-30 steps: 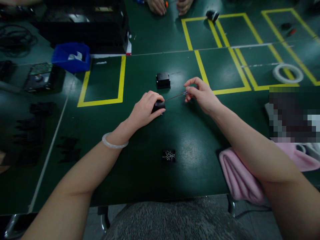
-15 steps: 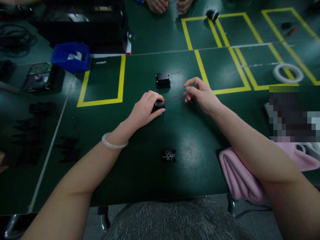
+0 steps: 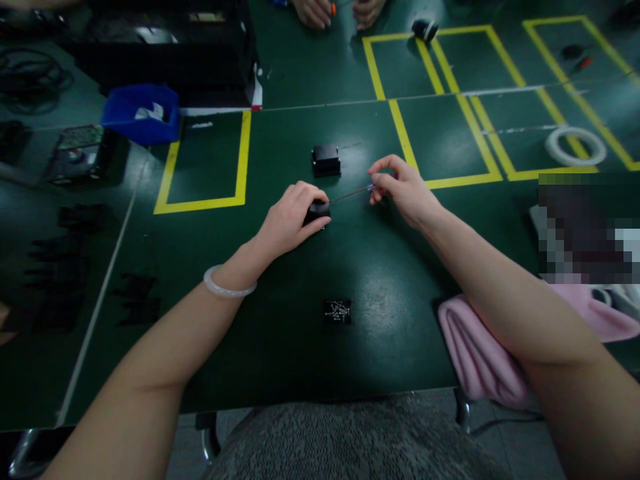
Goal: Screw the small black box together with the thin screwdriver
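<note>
A black block is sitting pinched in the left hand, a thin tool pointing in from the right.
The tool is slanting rightward and slightly outward from that grip to the right hand, whose fingers are holding its far end.

Your tabletop, dark green, marked with yellow outlines; your held block and the farther block, plain black; your bracelet and the tape ring, white; bin, blue; folded cloth, solid pink; your garment, mottled grey; screws, silvery.
</note>
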A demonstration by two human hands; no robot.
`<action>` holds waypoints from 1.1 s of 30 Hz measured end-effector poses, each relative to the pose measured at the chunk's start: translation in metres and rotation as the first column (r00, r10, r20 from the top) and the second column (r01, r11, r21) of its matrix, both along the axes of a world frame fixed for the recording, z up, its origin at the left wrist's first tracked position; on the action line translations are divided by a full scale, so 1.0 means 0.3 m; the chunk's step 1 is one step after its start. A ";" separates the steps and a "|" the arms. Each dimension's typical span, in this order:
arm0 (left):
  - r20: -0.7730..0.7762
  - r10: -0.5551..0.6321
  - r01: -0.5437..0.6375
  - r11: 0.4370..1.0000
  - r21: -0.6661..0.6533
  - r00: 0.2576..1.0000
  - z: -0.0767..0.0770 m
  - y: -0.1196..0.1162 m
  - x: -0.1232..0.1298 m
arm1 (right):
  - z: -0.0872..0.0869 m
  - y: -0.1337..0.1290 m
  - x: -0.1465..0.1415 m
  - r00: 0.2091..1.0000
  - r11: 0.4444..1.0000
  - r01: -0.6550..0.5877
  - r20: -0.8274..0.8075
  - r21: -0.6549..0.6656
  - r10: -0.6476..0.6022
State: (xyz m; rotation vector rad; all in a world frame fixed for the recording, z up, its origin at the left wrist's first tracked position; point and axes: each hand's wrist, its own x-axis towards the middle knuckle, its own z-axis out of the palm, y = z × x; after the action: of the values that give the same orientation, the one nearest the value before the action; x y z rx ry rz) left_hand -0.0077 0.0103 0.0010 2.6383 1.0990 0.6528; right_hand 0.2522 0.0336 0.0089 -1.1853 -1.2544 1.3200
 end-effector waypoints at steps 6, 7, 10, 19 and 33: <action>-0.008 0.007 -0.007 1.000 -0.014 1.000 0.006 -0.003 0.002 | -0.006 0.005 0.009 1.000 1.000 -0.004 0.022 -0.004 0.004; -0.011 0.008 -0.008 1.000 -0.018 1.000 0.007 -0.003 0.002 | -0.008 0.006 0.011 1.000 1.000 -0.005 0.029 -0.002 0.005; -0.017 0.012 -0.013 1.000 -0.028 1.000 0.011 -0.003 0.003 | -0.011 0.007 0.015 0.999 1.000 -0.005 0.042 0.006 0.004; -0.010 0.012 -0.012 1.000 -0.027 1.000 0.007 -0.002 0.004 | -0.007 0.002 -0.001 1.000 1.000 0.018 0.003 0.013 -0.018; -0.012 0.010 -0.010 1.000 -0.017 1.000 0.010 -0.004 0.004 | -0.014 0.004 0.009 1.000 1.000 0.001 0.021 0.024 -0.001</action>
State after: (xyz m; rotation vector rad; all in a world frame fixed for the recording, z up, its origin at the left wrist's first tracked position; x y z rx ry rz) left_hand -0.0064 0.0090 0.0040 2.6278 1.1171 0.6276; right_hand 0.2550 0.0349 0.0048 -1.1858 -1.2806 1.2916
